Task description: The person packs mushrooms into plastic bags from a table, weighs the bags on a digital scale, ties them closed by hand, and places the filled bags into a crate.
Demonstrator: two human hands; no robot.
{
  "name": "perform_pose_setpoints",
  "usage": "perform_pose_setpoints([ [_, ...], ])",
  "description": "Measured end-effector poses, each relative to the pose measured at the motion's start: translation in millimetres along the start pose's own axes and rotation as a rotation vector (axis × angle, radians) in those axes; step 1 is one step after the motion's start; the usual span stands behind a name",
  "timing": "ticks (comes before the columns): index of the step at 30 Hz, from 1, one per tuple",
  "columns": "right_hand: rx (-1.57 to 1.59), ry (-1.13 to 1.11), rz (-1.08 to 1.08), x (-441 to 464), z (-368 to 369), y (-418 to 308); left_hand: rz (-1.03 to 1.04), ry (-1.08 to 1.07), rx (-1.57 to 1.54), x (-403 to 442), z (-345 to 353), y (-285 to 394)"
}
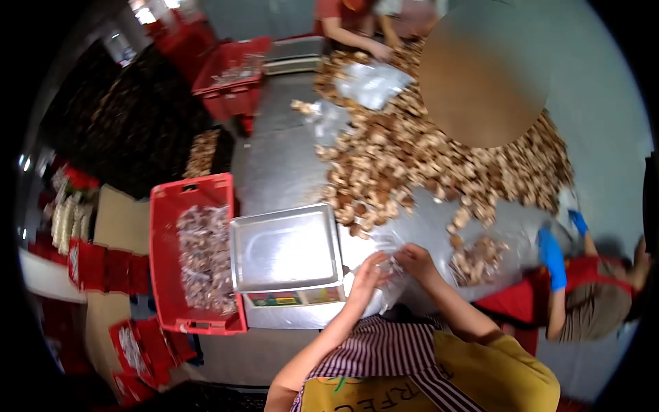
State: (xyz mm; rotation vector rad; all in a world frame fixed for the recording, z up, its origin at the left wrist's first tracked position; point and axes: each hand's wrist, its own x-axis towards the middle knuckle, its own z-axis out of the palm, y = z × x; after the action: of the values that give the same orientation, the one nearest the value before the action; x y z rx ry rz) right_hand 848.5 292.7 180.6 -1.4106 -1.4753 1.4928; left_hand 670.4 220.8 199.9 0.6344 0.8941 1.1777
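Close to my body, at the near edge of the metal table (271,137), my left hand (371,273) and my right hand (415,259) are closed on a clear plastic bag (392,292). What the bag contains is hard to make out. Just left of my left hand sits a weighing scale with a bare steel tray (285,246). Clear plastic with brown mushrooms (473,264) lies right of my right hand. Beyond both hands spreads a large heap of brown-capped mushrooms (384,172).
Left of the scale stands a red crate (156,261) of bagged mushrooms. Another red crate (230,103) and a second scale (295,51) are farther off. Co-workers are at the far side and at right, where a blue-gloved hand (551,257) shows. A blurred disc covers the upper right.
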Motion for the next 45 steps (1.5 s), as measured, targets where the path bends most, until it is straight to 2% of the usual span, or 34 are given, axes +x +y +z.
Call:
perform_pose_setpoints([
  [1, 0.003, 0.042, 0.030, -2.5, -5.9, -2.0, -0.022, -0.026, -0.011, -1.2, 0.5, -3.5],
  [3, 0.381, 0.010, 0.230, -7.6, -11.8, -8.6, -0.059, -0.075, 0.047, -5.4, 2.2, -6.7],
  [6, 0.537, 0.043, 0.355, -9.3, -19.3, 1.5, -0.018, -0.263, 0.105, 2.9, 3.9, -33.5],
  [10, 0.642, 0.037, 0.322, -10.1, -23.3, 13.2, -0.090, -0.317, 0.209, 8.1, 7.5, -48.7],
  [13, 0.595, 0.032, 0.438, -9.4, -31.0, 11.4, -0.122, -0.340, 0.373, 12.1, 6.0, -54.7],
  [15, 0.239, -0.022, 0.355, -2.4, -39.9, 35.9, -0.167, -0.385, 0.511, 12.8, 7.2, -46.9],
  [16, 0.240, -0.019, 0.357, -3.5, -44.2, 41.0, -0.169, -0.388, 0.511, 12.4, 6.2, -48.5],
  [18, -0.157, -0.049, 0.303, -6.1, -51.2, 27.9, -0.117, -0.372, 0.497, 11.4, 6.9, -48.0],
  [22, -0.118, -0.066, 0.431, -8.7, -57.8, 0.6, 0.021, -0.451, 0.689, -2.9, 30.8, -17.1],
  [24, 0.309, -0.033, 0.415, -7.2, -57.0, -1.9, 0.276, -0.500, 0.860, -7.1, 42.1, -5.1],
  [25, 0.307, -0.036, 0.410, -5.4, -54.8, -4.2, 0.309, -0.500, 0.937, -7.4, 42.8, -2.2],
  [27, 0.770, -0.042, 0.247, -4.5, -50.0, -13.1, 0.328, -0.517, 1.004, -5.1, 48.6, 12.7],
  [29, 0.825, -0.032, 0.262, -0.3, -52.0, -12.7, 0.344, -0.538, 1.067, -2.9, 49.9, 16.0],
  [31, 0.883, -0.020, 0.280, 6.4, -54.6, 12.9, 0.259, -0.608, 1.085, 0.7, 45.2, 7.6],
  [33, 0.852, -0.126, 0.272, 16.3, -60.5, 68.7, 0.215, -0.626, 1.078, 5.7, 35.1, -12.2],
  [34, 0.852, -0.126, 0.273, 13.2, -59.4, 70.8, 0.172, -0.640, 1.071, 8.0, 28.8, -22.7],
  [36, 0.748, 0.014, 0.520, 7.2, -57.4, 73.6, 0.112, -0.648, 1.050, 9.9, 16.9, -40.1],
  [38, 0.709, 0.037, 0.547, 3.6, -55.1, 76.2, 0.051, -0.658, 1.029, 9.1, 12.2, -47.9],
  [44, 0.672, 0.014, 0.568, 6.6, -50.9, 79.2, 0.013, -0.512, 0.940, 12.0, 6.2, -40.1],
  [45, 0.683, 0.051, 0.580, 6.9, -48.1, 73.5, 0.003, -0.394, 0.925, 10.6, 7.9, -35.7],
])
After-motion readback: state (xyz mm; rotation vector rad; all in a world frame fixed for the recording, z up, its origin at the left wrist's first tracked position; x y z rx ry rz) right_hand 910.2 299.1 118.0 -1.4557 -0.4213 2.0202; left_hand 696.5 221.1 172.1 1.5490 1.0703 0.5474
